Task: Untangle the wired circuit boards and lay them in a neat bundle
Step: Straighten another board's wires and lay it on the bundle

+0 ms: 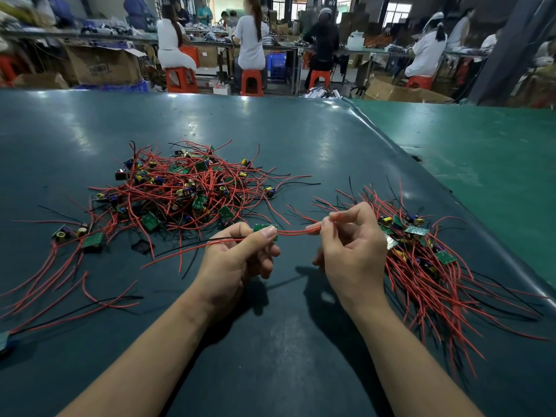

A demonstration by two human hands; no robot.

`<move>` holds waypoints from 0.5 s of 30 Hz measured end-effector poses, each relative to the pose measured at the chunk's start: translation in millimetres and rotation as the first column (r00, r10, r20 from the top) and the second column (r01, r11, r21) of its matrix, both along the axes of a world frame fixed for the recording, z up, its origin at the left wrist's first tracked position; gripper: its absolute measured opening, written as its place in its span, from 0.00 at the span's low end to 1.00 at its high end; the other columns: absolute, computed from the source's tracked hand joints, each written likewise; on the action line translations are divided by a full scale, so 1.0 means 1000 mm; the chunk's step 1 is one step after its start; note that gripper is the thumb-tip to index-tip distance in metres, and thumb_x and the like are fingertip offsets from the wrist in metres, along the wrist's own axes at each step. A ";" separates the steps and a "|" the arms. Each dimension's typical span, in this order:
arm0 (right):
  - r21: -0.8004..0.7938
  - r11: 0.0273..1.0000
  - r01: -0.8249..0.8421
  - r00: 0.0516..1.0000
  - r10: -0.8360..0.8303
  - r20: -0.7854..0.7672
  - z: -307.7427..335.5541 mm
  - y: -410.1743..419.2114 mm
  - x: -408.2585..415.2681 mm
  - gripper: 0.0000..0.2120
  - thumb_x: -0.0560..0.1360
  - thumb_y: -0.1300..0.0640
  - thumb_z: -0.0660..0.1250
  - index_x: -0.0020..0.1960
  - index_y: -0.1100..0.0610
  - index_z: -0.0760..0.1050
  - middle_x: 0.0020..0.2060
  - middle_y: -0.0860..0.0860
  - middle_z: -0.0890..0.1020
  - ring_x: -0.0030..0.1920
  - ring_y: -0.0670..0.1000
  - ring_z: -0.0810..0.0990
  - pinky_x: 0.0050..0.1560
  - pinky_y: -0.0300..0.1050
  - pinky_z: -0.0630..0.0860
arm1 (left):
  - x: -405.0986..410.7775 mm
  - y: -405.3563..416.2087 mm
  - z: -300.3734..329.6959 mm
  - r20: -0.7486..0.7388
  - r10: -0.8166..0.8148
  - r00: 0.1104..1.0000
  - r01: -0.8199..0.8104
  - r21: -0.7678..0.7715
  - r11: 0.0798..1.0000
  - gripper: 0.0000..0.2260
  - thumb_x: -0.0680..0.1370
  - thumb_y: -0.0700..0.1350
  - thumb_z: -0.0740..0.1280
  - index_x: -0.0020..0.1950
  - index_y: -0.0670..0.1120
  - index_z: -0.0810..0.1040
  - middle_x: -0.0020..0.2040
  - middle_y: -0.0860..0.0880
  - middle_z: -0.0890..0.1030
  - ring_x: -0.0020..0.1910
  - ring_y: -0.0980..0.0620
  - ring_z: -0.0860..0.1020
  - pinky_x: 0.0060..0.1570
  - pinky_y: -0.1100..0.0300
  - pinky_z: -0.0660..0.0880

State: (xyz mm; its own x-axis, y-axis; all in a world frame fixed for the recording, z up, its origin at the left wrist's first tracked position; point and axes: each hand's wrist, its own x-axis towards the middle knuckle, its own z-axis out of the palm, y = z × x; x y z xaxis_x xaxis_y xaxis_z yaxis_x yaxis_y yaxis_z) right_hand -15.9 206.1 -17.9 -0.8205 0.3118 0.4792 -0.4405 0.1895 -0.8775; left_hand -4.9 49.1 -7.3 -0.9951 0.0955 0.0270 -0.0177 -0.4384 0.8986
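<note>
Pinching one small green circuit board (265, 228), the left hand (237, 257) meets the right hand (350, 251), which nips its thin red wires (296, 232). Two heaps lie on the glossy worktop (270, 139): a tangled pile (180, 188) at ten o'clock; a straighter bundle (421, 260) at three.

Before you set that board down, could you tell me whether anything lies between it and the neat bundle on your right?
Only your right hand, pinching the red wires of the board, sits between it and the bundle; the mat there looks bare.
</note>
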 end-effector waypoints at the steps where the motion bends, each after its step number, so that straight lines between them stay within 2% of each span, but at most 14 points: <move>1: 0.017 1.000 0.010 1.000 -0.010 0.009 0.000 0.001 -0.001 0.10 0.74 0.56 0.66 0.39 0.45 0.67 0.35 0.50 0.85 0.23 0.51 0.78 0.23 0.43 0.73 | 0.000 -0.001 0.001 0.004 0.012 1.000 -0.012 -0.005 1.000 0.12 0.67 0.43 0.71 0.26 0.50 0.73 0.28 0.47 0.78 0.24 0.54 0.72 0.24 0.65 0.69; 5: 0.023 0.999 0.043 0.999 -0.044 0.012 0.001 0.004 -0.003 0.11 0.77 0.58 0.68 0.40 0.49 0.69 0.34 0.50 0.85 0.24 0.51 0.79 0.24 0.38 0.72 | -0.001 -0.001 0.003 0.017 0.063 0.998 -0.063 0.013 0.998 0.10 0.67 0.44 0.71 0.29 0.48 0.71 0.29 0.47 0.77 0.23 0.55 0.70 0.23 0.65 0.68; 10: -0.009 0.998 0.056 0.998 -0.056 0.032 0.002 0.004 -0.002 0.08 0.79 0.59 0.67 0.43 0.49 0.72 0.35 0.52 0.84 0.24 0.50 0.79 0.25 0.42 0.74 | 0.000 0.001 0.004 0.004 0.041 0.999 -0.040 -0.019 0.999 0.12 0.68 0.43 0.70 0.24 0.49 0.74 0.29 0.47 0.78 0.22 0.55 0.70 0.24 0.65 0.68; 15: -0.151 0.988 -0.040 0.990 0.060 0.129 0.005 0.004 -0.004 0.14 0.80 0.63 0.63 0.55 0.43 0.77 0.34 0.53 0.83 0.23 0.50 0.78 0.24 0.40 0.74 | 0.000 0.000 0.003 0.001 0.020 1.000 -0.020 -0.024 1.000 0.12 0.67 0.44 0.70 0.24 0.50 0.74 0.29 0.47 0.78 0.23 0.55 0.71 0.24 0.65 0.69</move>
